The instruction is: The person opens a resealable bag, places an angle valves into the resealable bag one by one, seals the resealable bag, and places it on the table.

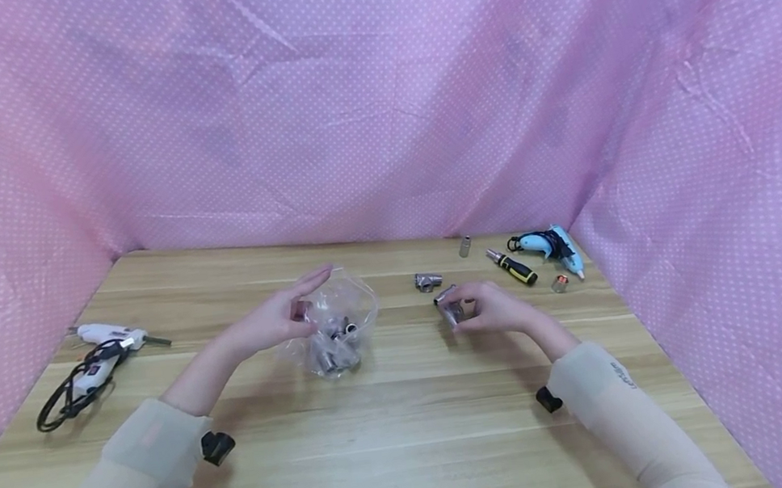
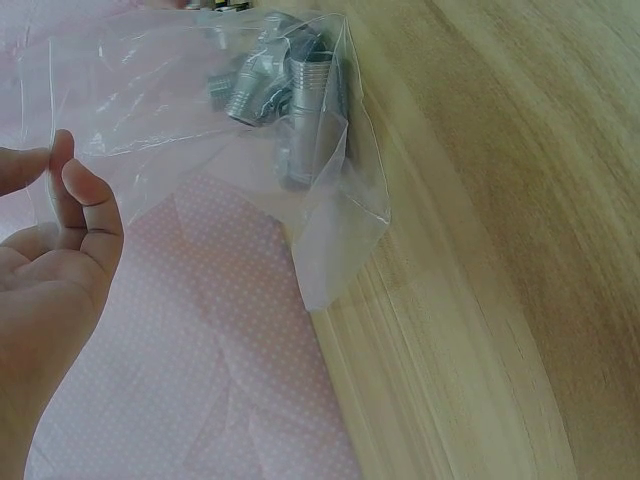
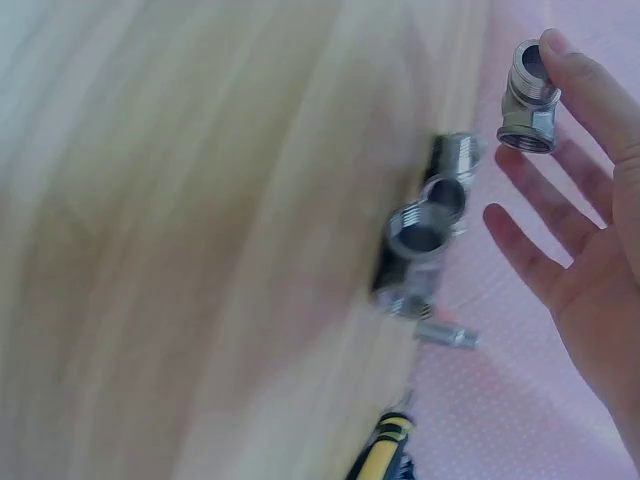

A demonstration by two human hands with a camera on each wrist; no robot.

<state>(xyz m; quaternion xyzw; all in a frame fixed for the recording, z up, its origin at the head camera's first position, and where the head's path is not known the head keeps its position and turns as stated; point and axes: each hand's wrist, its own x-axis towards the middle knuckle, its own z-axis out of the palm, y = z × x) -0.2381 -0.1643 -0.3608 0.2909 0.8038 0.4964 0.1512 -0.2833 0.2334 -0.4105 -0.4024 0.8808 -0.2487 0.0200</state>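
Note:
My left hand [image 1: 276,319] pinches the edge of a clear plastic bag [image 1: 363,300] between thumb and fingers. Inside the bag, several threaded metal pipe fittings [image 2: 315,110] are bunched at its bottom, over the wooden table. To the right, my right hand [image 1: 497,308] grips a silver pipe fitting [image 3: 530,110] with a threaded end, the thumb on its rim and the lower fingers spread. Beyond it on the table lie a silver tee fitting [image 3: 412,262] and another metal fitting [image 3: 460,155]. The right wrist view is partly blurred.
A white glue gun [image 1: 112,335] with a coiled black cord lies at the left. On the right are a small metal cylinder [image 1: 465,247], a black-and-yellow screwdriver [image 1: 517,269], a light blue glue gun [image 1: 568,251] and a small orange-and-silver piece [image 1: 560,283]. Pink dotted cloth [image 1: 346,119] surrounds the table.

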